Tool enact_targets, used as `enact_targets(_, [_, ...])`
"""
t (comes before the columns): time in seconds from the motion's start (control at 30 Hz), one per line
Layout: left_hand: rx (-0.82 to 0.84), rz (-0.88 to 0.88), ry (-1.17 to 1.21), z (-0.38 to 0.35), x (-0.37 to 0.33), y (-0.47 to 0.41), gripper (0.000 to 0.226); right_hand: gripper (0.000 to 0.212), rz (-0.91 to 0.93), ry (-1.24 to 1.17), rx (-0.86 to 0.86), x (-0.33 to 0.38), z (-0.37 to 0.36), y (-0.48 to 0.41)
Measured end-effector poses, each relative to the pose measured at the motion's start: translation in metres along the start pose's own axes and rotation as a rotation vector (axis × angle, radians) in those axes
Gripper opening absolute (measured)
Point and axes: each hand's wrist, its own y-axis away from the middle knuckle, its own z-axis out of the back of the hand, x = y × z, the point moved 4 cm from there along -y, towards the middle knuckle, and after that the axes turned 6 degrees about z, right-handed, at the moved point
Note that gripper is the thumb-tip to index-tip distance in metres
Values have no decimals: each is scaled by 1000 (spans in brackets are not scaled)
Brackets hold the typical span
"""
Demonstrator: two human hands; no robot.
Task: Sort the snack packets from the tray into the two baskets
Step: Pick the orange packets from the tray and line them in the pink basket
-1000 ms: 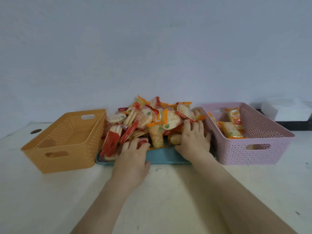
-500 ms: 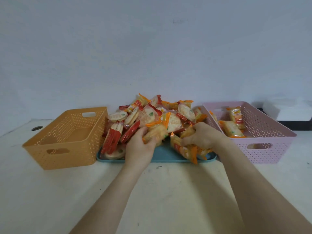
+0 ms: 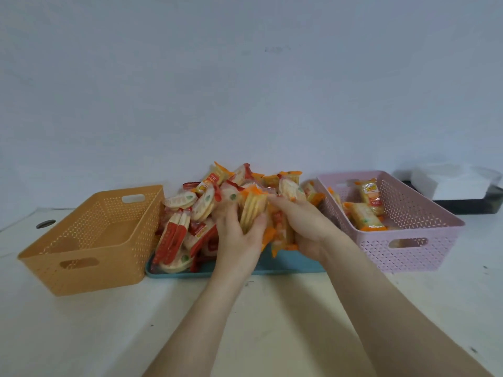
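Two hands: the left hand point(image 3: 239, 235) and the right hand point(image 3: 304, 227) are raised side by side over the near edge of the tray, each closed on packets.
Change: a second ago both palms lay flat on the heap; now they are lifted and curled, so the picking is done and, I judge, a carry to a basket comes next.
Left hold: a ridged, pale cracker packet with an orange end point(image 3: 251, 210), pinched upright between thumb and fingers.
Right hold: a bunch of orange-ended packets point(image 3: 280, 235) hanging below the palm; how many is hard to say, since they overlap and blur.
Bench: the pale bench point(image 3: 272, 322) lies bare under the forearms.
Tray: the blue tray point(image 3: 296, 263) sits directly beneath the hands, its floor showing just below the right hand.
Heap: the snack packets point(image 3: 206, 202) are piled behind and to the left of the hands, with red-ended ones point(image 3: 174, 235) leaning beside the left hand.
Orange basket: the orange basket point(image 3: 89, 265) stands left of the left hand, touching the tray, apparently empty.
Pink basket: the pink basket point(image 3: 408, 257) stands right of the right hand and already holds a few orange-ended packets point(image 3: 364, 219).
Progress: early, most of the heap being unsorted.
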Motion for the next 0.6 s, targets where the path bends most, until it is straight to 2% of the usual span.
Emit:
enact_targets(0.13, [-26, -228, 40, -20, -76, 14, 43, 35, 422, 226, -193, 71, 13, 26])
enact_targets(0.2, [83, -259, 128, -46, -111, 17, 47, 38, 608, 315, -319, 96, 32, 41])
enact_targets(0.27, [207, -281, 184, -77, -135, 16, 50, 41, 709, 345, -453, 110, 58, 54])
enact_targets(0.33, [342, -266, 138, -110, -145, 10, 57, 42, 706, 372, -539, 114, 87, 61])
enact_targets(0.43, [465, -114, -151, -143, -124, 2, 78, 57, 416, 567, -597, 91, 124, 54])
enact_targets(0.5, [334, -134, -278, -135, -102, -3, 68, 67, 246, 838, -669, 72, 141, 48])
enact_targets(0.53, [249, -172, -270, -121, -97, -2, 59, 65, 246, 919, -698, 71, 143, 47])
enact_targets(0.6, [140, -268, -309, -91, -87, 2, 43, 49, 332, 905, -710, 79, 137, 50])
